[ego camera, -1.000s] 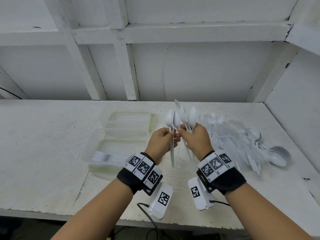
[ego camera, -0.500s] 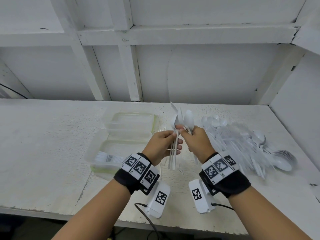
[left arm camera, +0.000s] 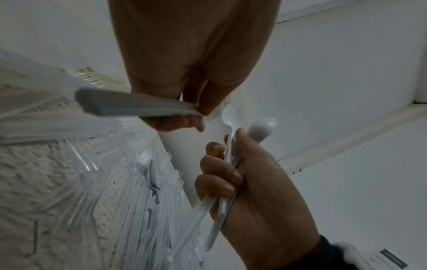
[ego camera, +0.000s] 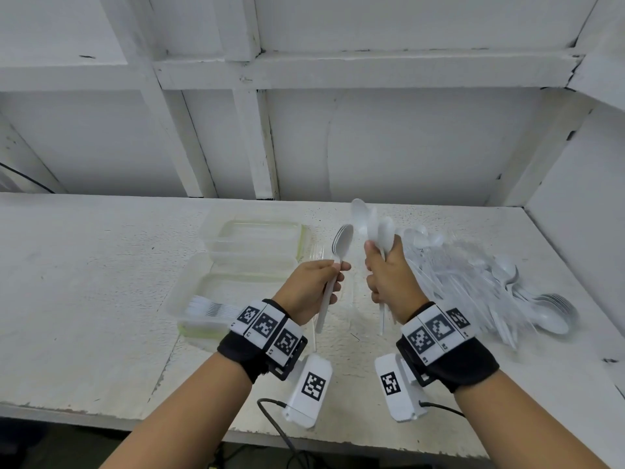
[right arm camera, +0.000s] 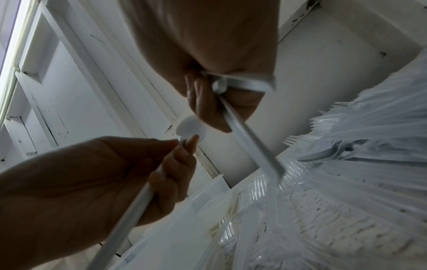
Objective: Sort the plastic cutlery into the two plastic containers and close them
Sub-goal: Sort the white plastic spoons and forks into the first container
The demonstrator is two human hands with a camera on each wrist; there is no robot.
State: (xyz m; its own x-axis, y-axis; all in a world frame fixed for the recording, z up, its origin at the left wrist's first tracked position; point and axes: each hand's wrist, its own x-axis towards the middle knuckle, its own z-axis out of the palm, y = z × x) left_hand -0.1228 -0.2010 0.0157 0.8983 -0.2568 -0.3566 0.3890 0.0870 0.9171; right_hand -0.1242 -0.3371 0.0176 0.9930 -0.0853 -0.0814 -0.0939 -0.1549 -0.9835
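Note:
My left hand [ego camera: 318, 286] grips a neat stack of white plastic spoons [ego camera: 341, 242], bowls up, above the table. My right hand [ego camera: 385, 272] holds a loose bunch of white spoons [ego camera: 372, 225] beside it, a small gap between the two hands. In the left wrist view the right hand [left arm camera: 233, 175] has its fingers curled round several spoon handles [left arm camera: 215, 210]. In the right wrist view the left hand [right arm camera: 175, 160] pinches the spoon stack [right arm camera: 189, 127]. Two clear containers lie to the left: the near container [ego camera: 189, 292] holds forks [ego camera: 209, 308], the far container [ego camera: 250, 231] looks empty.
A big pile of white cutlery [ego camera: 473, 282] with stacked spoons [ego camera: 554, 309] spreads over the right of the white table [ego camera: 84, 282]. A white wall [ego camera: 581, 204] closes the right side. A clear lid [ego camera: 316, 253] lies by the far container.
The hands were together on one bunch of spoons. Now they have drawn apart, the left holding an aligned stack, the right keeping the rest, raised slightly.

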